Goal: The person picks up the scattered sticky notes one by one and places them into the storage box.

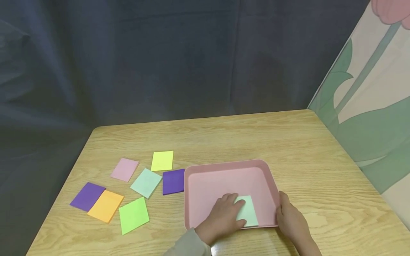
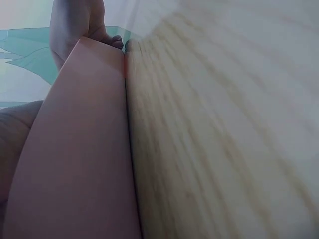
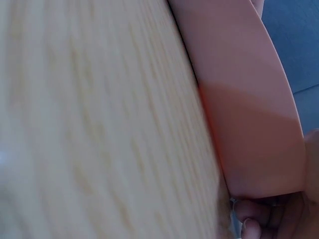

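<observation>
A pink tray (image 1: pixel 221 167) sits on the wooden table, its side wall (image 2: pixel 79 134) filling much of the left wrist view. Inside, near the front right corner, lies a pale green sticky note pad (image 1: pixel 248 211). My left hand (image 1: pixel 224 215) reaches over the tray's front edge, its spread fingers resting on the left part of that pad and hiding it. With my right hand (image 1: pixel 292 218) I grip the tray's right side near the front corner. Curled fingers (image 3: pixel 264 214) show at the end of the tray wall in the right wrist view.
Left of the tray lie several more sticky note pads: purple (image 1: pixel 173 181), yellow (image 1: pixel 162 160), mint (image 1: pixel 146 182), pink (image 1: pixel 125 169), lime green (image 1: pixel 133 215), orange (image 1: pixel 106 206) and another purple one (image 1: pixel 87 196). A dark curtain (image 1: pixel 173 64) hangs behind the table.
</observation>
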`<move>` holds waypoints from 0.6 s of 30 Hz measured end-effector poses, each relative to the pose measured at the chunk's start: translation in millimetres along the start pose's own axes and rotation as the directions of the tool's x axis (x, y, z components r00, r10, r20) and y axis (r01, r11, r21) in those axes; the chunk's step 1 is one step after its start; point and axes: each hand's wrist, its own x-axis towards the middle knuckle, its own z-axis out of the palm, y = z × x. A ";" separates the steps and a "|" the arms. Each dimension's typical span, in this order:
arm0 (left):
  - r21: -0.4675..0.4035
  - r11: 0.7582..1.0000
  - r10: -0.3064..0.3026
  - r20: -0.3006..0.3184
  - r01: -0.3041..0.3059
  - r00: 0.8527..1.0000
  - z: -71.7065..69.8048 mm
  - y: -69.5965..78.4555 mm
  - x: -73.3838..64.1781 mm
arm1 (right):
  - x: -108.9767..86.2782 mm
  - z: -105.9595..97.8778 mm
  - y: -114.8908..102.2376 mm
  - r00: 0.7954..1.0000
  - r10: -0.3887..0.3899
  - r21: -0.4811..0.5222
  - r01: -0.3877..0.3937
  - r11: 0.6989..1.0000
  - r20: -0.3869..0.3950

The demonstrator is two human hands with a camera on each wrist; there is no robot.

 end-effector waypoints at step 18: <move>-0.080 0.996 -0.043 -0.097 0.035 0.994 -8.6 -24.8 -27.0 | 2.1 1.8 0.6 1.000 0.005 0.015 -0.006 1.000 0.030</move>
